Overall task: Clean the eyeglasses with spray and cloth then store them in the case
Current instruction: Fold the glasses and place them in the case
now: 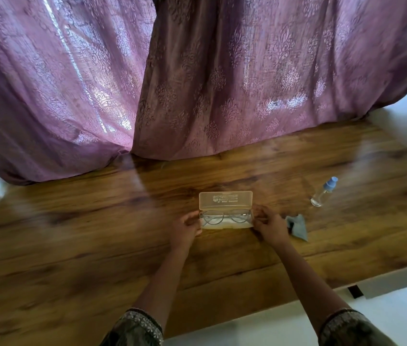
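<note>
- The thin-framed eyeglasses [225, 218] lie inside the open translucent eyeglass case [225, 201] on the wooden table [97, 245].
- The lid's print is upside down and too blurred to read.
- The left hand [187, 229] and right hand [270, 226] curl their fingers round the case's two ends.
- The grey cloth [297, 227] lies just beside the right hand, with the blue-capped spray bottle [322, 192] beyond it.

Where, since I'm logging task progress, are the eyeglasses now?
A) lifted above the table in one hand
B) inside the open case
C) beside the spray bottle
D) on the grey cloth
B: the eyeglasses lie in the bottom half of the case, whose lid stands open behind them.
</note>
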{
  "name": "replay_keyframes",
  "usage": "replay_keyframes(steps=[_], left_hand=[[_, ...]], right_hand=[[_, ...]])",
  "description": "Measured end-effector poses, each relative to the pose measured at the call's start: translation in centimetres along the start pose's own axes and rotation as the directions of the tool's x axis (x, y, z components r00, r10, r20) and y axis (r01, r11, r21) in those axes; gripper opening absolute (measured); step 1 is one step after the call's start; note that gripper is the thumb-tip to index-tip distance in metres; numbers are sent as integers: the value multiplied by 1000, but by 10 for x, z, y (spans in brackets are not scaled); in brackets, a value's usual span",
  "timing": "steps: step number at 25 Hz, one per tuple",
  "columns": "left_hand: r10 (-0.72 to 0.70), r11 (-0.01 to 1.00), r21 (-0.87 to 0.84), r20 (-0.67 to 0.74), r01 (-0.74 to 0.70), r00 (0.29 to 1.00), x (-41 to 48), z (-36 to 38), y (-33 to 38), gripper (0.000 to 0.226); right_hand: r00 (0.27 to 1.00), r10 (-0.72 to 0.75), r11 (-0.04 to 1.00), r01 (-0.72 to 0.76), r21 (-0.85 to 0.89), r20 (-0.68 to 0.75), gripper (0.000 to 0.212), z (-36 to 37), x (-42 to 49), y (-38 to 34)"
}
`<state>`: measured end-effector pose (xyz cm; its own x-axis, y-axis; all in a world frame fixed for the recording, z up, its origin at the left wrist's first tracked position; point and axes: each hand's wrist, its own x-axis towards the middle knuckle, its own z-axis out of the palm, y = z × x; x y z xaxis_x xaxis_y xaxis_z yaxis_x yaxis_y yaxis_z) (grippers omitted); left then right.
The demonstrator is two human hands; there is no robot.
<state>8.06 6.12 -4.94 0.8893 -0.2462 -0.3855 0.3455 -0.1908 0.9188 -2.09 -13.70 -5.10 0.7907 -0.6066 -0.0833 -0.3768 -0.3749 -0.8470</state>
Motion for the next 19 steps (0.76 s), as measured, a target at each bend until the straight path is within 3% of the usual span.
replay_keyframes(steps=[4,8,16,19], left_hand=[[-54,998,6,-39,54,998,-1,4,2,27],[-30,992,119,-79,40,996,-1,9,6,29],[-55,965,245,-172,97,983,-4,18,22,42],[83,916,399,-271,34,959,-15,24,35,40]], right_hand=[[998,69,998,-69,3,9,29,2,1,-7],[996,87,995,-86,-48,26,21,0,3,-16],[989,103,994,-97,-59,104,25,-12,3,-23],[992,93,995,-89,-53,80,24,-22,0,-23]])
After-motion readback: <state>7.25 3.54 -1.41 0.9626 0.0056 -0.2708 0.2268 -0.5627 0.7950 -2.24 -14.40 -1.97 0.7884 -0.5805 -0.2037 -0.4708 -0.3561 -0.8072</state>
